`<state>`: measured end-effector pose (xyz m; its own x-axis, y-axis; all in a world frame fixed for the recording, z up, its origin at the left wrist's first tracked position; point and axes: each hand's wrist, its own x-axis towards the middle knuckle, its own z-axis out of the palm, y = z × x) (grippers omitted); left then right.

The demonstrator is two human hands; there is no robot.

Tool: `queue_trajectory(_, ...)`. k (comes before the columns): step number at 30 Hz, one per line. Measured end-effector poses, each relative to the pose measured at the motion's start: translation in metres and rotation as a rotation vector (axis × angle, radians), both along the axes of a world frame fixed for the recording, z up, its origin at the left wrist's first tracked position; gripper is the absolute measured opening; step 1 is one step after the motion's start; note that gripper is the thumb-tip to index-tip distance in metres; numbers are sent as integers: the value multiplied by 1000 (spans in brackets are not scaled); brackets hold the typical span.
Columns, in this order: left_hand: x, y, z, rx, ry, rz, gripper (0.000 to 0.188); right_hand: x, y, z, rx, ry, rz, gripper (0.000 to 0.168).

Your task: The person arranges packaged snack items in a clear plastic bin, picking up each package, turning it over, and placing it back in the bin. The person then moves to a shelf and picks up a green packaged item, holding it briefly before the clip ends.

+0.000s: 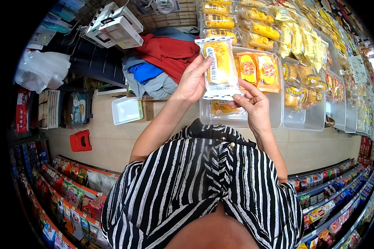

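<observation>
Between my two hands is a bread bun in a clear plastic wrapper [219, 67], its label bearing writing. My left hand [191, 79] grips the left side of the packet, thumb on its front. At the lower right corner, my right hand [252, 99] pinches the wrapper's sealed edge between thumb and fingers. Beneath the packet stands a translucent plastic bin [272, 109]. Orange-wrapped packets [268, 73] lie in its far part, and another wrapped bread [222, 107] lies nearer me, partly hidden by the held packet and my right hand.
Further bins hold wrapped rolls [260, 28] and round buns [305, 84]. Clothes, including a red garment [165, 51], are heaped left of the bread. A white tray [126, 110] and a red plastic stool [80, 140] are on the left. Stocked snack shelves [78, 202] curve behind me.
</observation>
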<state>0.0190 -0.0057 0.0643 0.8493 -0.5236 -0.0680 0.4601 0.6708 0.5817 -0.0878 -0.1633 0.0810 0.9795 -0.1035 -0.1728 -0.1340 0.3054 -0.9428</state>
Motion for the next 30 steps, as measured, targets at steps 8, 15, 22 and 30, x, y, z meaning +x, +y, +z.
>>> queue_trajectory(8,1,1,2,6,-7,-2,37,0,-1,-1,-19,13,16,43)
queue_trajectory(15,3,1,-1,-7,-14,-2,37,0,-1,0,-14,9,8,43)
queue_trajectory(22,4,2,-2,-15,-2,-5,39,1,0,2,-15,8,3,42)
queue_trajectory(30,5,4,-3,-4,-9,15,40,1,-5,4,-58,-30,3,37)
